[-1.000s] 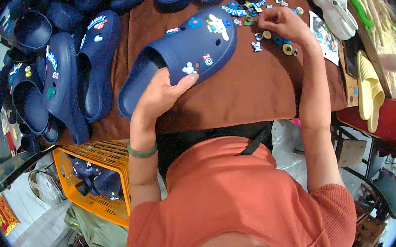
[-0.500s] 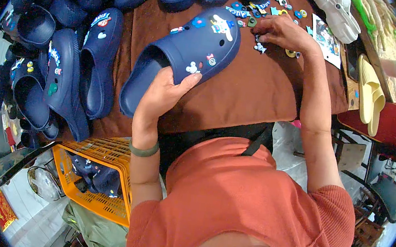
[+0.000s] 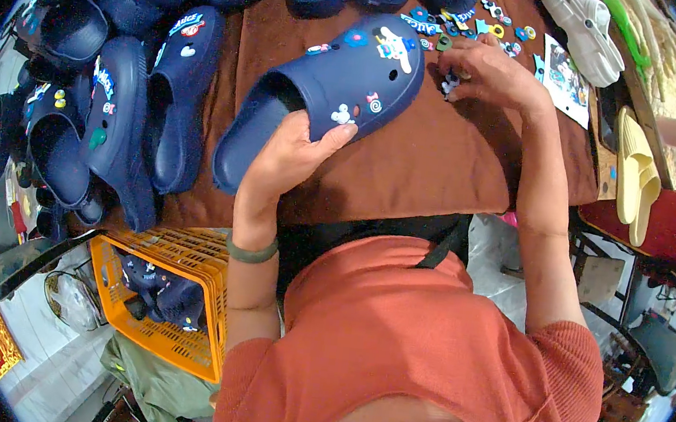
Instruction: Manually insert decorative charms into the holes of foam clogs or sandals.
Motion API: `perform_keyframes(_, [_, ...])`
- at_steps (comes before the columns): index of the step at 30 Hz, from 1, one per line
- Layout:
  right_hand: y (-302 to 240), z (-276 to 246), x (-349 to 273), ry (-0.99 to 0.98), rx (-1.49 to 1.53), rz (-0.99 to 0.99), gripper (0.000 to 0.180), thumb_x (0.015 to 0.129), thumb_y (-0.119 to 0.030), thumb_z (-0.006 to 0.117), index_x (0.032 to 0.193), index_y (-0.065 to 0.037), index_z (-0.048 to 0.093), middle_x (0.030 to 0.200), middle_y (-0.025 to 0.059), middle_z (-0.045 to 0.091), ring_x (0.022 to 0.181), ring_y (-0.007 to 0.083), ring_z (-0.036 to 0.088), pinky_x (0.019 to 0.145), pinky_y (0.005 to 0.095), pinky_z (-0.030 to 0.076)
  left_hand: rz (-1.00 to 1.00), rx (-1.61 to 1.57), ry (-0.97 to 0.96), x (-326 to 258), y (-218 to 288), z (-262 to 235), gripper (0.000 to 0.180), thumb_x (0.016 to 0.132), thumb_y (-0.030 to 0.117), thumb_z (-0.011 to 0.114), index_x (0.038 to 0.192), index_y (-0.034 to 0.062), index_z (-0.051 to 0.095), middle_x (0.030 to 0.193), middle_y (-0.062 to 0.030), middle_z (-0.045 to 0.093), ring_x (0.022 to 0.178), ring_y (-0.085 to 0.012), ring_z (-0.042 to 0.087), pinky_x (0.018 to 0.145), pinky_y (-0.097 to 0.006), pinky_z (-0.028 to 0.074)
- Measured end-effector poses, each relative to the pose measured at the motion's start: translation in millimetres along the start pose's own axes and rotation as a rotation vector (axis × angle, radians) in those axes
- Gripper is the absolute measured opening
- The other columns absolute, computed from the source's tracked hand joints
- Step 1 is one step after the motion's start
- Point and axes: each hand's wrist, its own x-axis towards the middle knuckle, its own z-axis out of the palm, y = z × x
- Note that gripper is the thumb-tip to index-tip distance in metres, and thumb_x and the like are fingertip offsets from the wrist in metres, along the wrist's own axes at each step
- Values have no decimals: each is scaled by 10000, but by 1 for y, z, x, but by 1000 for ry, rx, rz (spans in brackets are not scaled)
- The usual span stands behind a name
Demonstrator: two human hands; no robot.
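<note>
A navy clog (image 3: 330,87) lies slanted in front of me, its toe pointing up and right. Several charms dot its top, among them a white mouse-head charm (image 3: 343,114), a blue flower charm (image 3: 357,39) and a large white character charm (image 3: 395,46). My left hand (image 3: 299,148) grips the clog's side, thumb outside and the other fingers hidden inside the opening. To the right of the toe, my right hand (image 3: 488,74) is closed with its fingertips pinching a small whitish-blue charm (image 3: 450,85), partly hidden by the fingers.
Loose charms (image 3: 448,26) are scattered beyond my right hand on the brown cloth (image 3: 408,169). More navy clogs (image 3: 180,108) crowd the left and far side. A picture card (image 3: 564,80), white shoe (image 3: 591,36) and yellow slippers (image 3: 634,172) sit right. An orange basket (image 3: 217,305) holds clogs below.
My right hand's fingers have closed around the small charm beneath them. My left hand keeps its grip on the clog. The whole view has shifted slightly.
</note>
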Motion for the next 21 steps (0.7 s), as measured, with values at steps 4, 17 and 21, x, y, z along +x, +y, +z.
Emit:
perform_keyframes(4, [7,7,2,-12,-32,-90,255,680,-124,757,884,-68,615,957,73,596,1013,263,551,947,423,323,29,-59,11,1,-1,2,349,889,191,641,1152,-32,586,1106,-102,644,1017,-181,593,915,-315,453])
perform_keyframes(17, [-35,12,15,521,728,-185,119,759,-90,754,841,-37,686,821,16,679,786,127,623,677,299,476,7,-24,-15,-1,2,0,332,877,178,666,1146,-8,608,1141,-68,619,1053,-162,567,950,-313,429])
perform_keyframes(21, [-43,17,25,817,112,-435,164,711,-111,751,860,-105,682,857,25,652,808,211,600,817,361,431,-22,-84,-15,-2,7,1,324,883,165,657,1146,-16,604,1152,-58,611,1065,-163,561,960,-313,422])
